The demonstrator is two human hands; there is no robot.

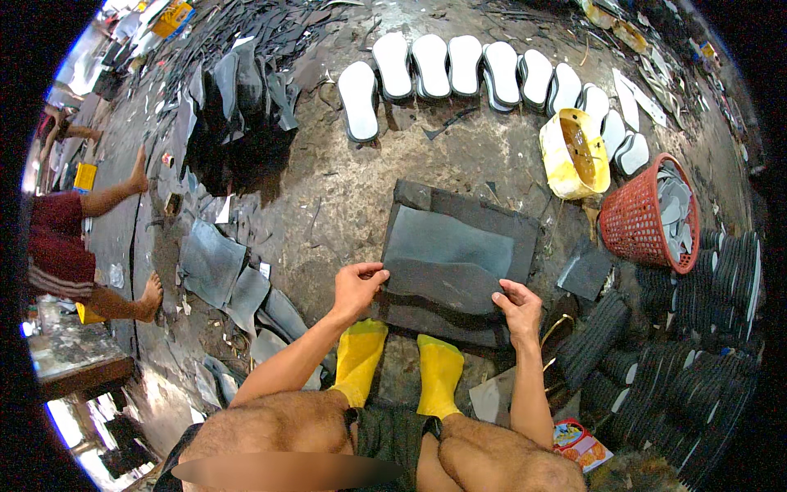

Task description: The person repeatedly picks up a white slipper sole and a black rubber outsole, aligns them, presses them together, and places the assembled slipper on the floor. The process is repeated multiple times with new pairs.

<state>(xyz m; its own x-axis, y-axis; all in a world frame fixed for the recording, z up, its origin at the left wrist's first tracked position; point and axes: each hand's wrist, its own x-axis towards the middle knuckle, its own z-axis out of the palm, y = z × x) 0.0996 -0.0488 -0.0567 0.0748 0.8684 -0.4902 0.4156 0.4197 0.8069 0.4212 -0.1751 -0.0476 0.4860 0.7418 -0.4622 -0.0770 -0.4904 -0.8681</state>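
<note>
Between my two hands stretches a dark rubber sheet (443, 285) with a wavy edge. My left hand (359, 289) pinches its left end, thumb and fingers together. At its right end my right hand (520, 310) pinches it in the same way. Partly under it lies a blue-grey rubber sheet (451, 238), flat on a square black board (405, 197). The board rests on the ground in front of my yellow socks (361, 357).
White-topped soles (430, 66) stand in an arc beyond the board. To the right are a yellow container (566, 176) of amber liquid, a red basket (643, 220) of grey scraps, and stacked black soles (684, 385). Rubber sheets (211, 258) lie left, near another person's bare foot (151, 297).
</note>
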